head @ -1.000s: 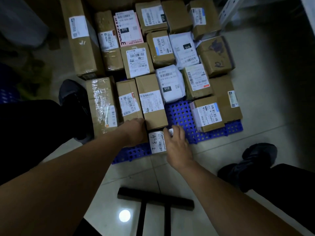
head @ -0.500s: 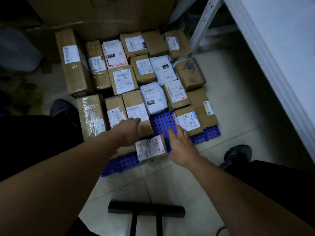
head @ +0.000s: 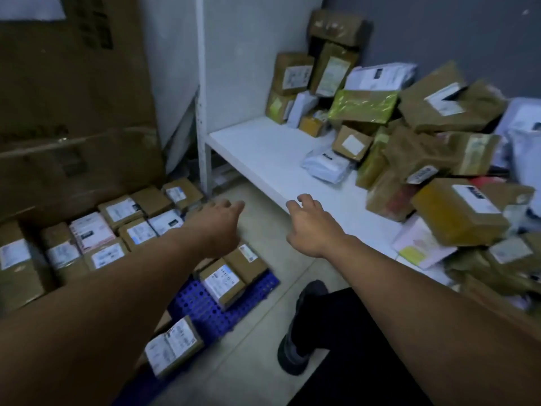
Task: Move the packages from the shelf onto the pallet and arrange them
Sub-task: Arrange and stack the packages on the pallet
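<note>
The person's left hand (head: 215,227) reaches forward with its fingers (head: 234,205) loosely straight, grasping nothing. The right hand (head: 310,227) is likewise free, its fingers (head: 303,199) slackly curled in the air just short of the front edge of the smooth white shelf board (head: 263,148).

Beyond and to the right of the right fingertips, a loose heap of packages (head: 424,159) lies on that board. Most are creased brown cardboard boxes with white paper labels, some bound in glossy tape. A soft white plastic mailer bag (head: 326,167) lies nearest the fingers, and farther back is a shiny yellow-green wrapped flat parcel (head: 363,105).

Below and to the left of the left fingers, the blue perforated plastic pallet (head: 210,312) lies on the floor. It carries rows of labelled brown boxes (head: 117,230) packed side by side. A small brown box with a wrinkled white label (head: 172,345) sits at its near edge, partly hidden by the left forearm.

Behind the rows, tall flat brown cartons (head: 73,112) stand against the wall. A white perforated metal post (head: 202,98) rises just ahead of the left fingertips at the shelf's corner.

The pale glossy tiled floor (head: 257,332) spreads beneath both hands, and a dark shoe (head: 298,326) rests on it below the right wrist. A dull grey wall (head: 468,39) backs the heap.
</note>
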